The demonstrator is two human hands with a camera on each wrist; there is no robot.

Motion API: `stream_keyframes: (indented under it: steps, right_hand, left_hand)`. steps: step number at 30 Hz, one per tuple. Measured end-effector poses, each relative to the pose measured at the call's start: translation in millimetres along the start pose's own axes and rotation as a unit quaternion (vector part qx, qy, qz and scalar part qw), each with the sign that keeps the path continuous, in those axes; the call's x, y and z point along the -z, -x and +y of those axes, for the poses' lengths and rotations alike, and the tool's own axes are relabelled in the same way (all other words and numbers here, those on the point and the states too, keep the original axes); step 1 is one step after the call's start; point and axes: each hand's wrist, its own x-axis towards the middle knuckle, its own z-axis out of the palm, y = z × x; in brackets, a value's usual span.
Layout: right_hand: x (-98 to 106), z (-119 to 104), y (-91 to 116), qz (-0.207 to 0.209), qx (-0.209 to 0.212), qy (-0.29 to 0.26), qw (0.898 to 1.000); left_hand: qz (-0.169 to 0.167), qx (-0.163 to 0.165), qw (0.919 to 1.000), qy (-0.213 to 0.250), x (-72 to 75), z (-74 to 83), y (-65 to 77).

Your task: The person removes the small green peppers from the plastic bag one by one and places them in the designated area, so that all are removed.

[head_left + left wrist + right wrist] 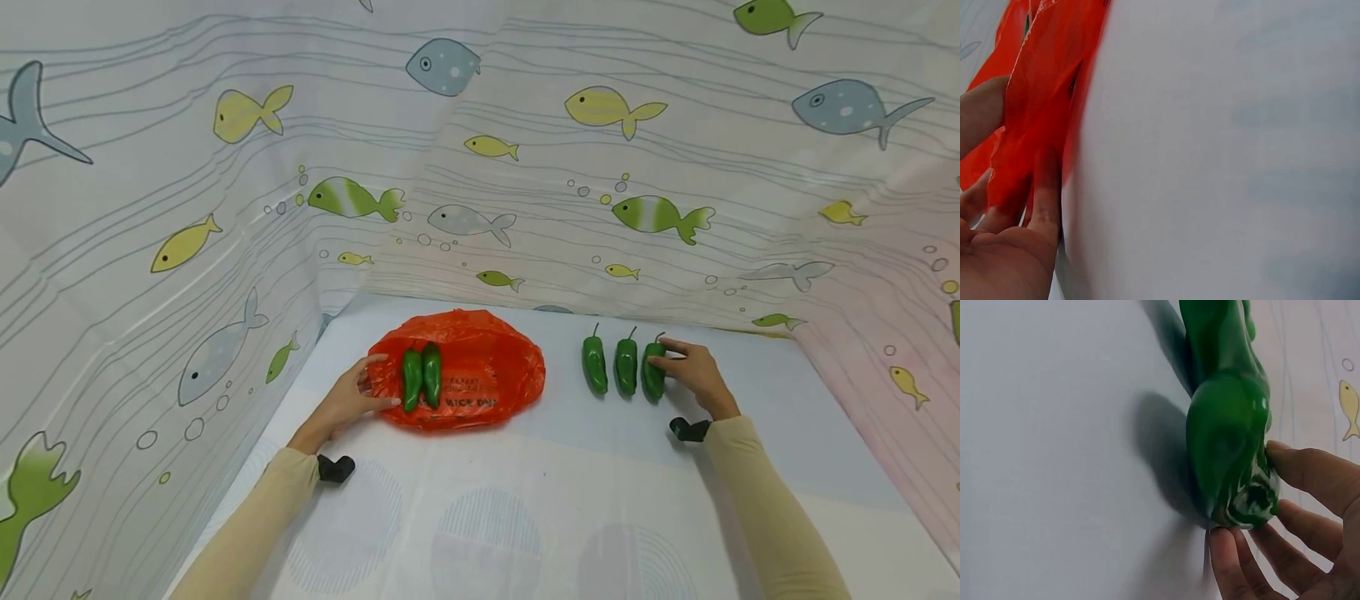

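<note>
A red plastic bag [517, 375] lies with its mouth spread open on the table, and two glossy green chili peppers [412, 381] rest side by side on it. My left hand [352, 400] holds the bag's left edge; in the left wrist view the red plastic [1041, 94] sits between its fingers. To the right, three more green peppers stand in a row, stems pointing away: a left one [595, 365], a middle one [626, 367] and a right one [654, 372]. My right hand [697, 375] grips that right pepper between thumb and fingers, near the table surface.
A white table [480, 467] with pale circle prints lies under everything. Walls of fish-patterned sheeting [525, 192] rise at the back and both sides. A black wrist camera [336, 468] sits on the left wrist, another [688, 430] on the right.
</note>
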Motion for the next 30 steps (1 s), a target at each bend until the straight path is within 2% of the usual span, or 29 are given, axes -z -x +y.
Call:
stream_keyframes:
  steps: [8, 15, 18, 22, 30]
  right_hand:
    - [3.1, -5.3, 1.0, 0.025, 0.013, 0.005, 1.000]
    - [0.4, -19.5, 4.3, 0.064, 0.030, 0.013, 0.997]
    - [-1.0, -27.6, 5.5, 0.074, 0.045, 0.014, 0.996]
    - [-4.4, -38.1, 7.8, 0.073, 0.067, 0.007, 0.995]
    - [-17.7, -60.5, 12.9, 0.054, 0.092, 0.019, 0.994]
  left_hand:
    - [-0.001, -0.007, 1.0000, 0.004, 1.0, 1.5, -0.3]
    - [0.000, -0.005, 1.0000, 0.001, 0.8, 2.1, 0.6]
    - [-0.001, -0.009, 0.9998, 0.019, 0.9, 1.4, 0.5]
    - [-0.004, -0.017, 0.9988, 0.045, 0.8, 0.3, 0.2]
    - [0.000, -0.015, 0.9990, 0.042, -0.2, -0.3, 0.1]
